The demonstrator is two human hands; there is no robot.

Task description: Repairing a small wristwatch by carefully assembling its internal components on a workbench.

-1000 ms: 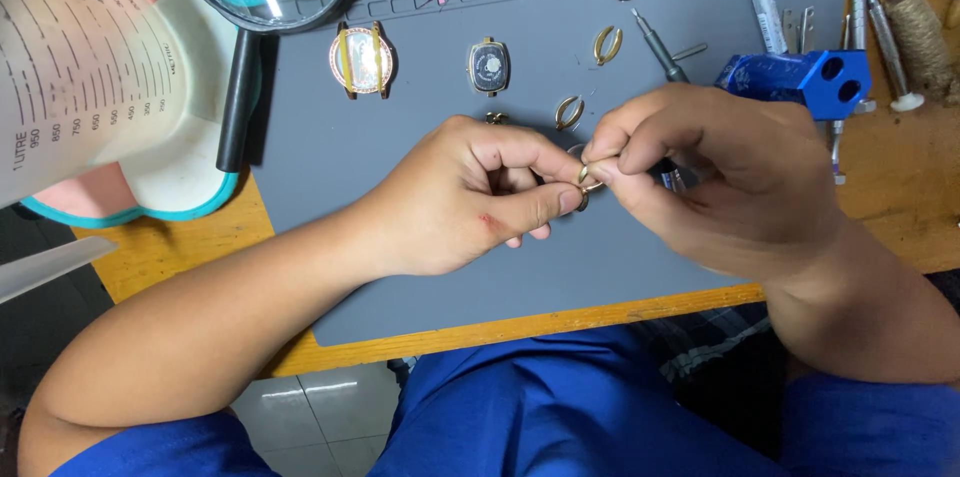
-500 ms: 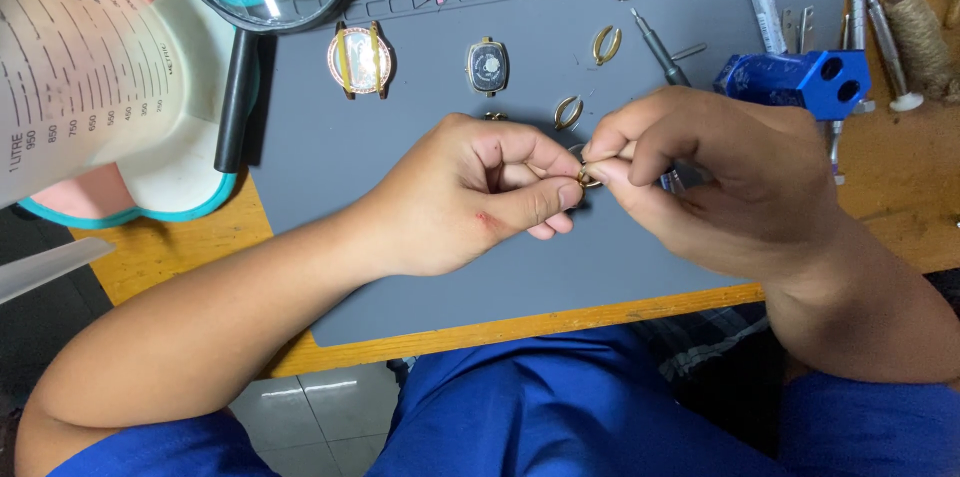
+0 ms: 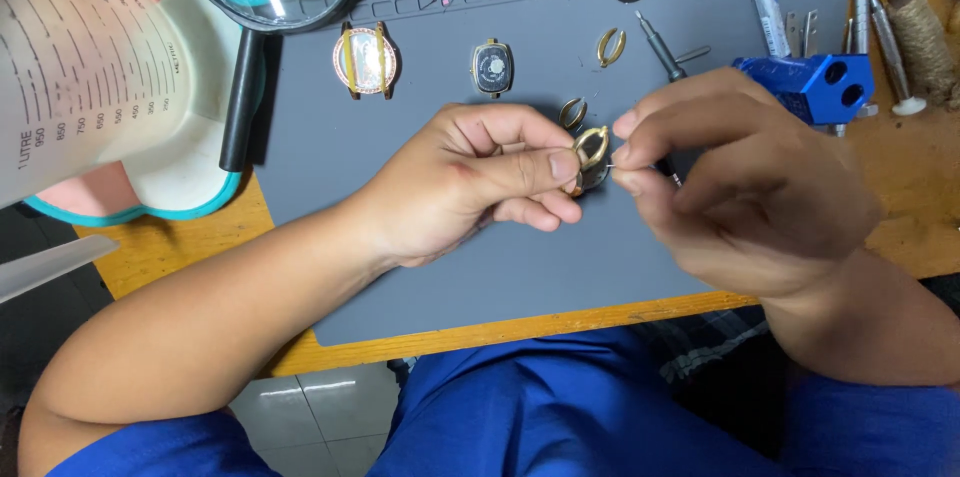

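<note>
Two hands meet over our grey mat (image 3: 400,267). Our left hand (image 3: 470,182) pinches a small gold watch case (image 3: 590,152), its long axis tilted roughly up and away from us; the right hand (image 3: 740,187) is closed on a thin pin-like tool touching it. We judge fitting underway, unfinished; loose gold links (image 3: 611,47) remain beyond.

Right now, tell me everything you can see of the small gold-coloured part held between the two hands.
The small gold-coloured part is an oval metal loop, shiny, with an open middle. A darker piece sits under it, mostly hidden by fingers. It is held above the grey mat, standing roughly on edge. The left hand pinches it between thumb and fingers from the left; the right hand meets it from the right, fingertips closed on something too thin to make out.
</note>
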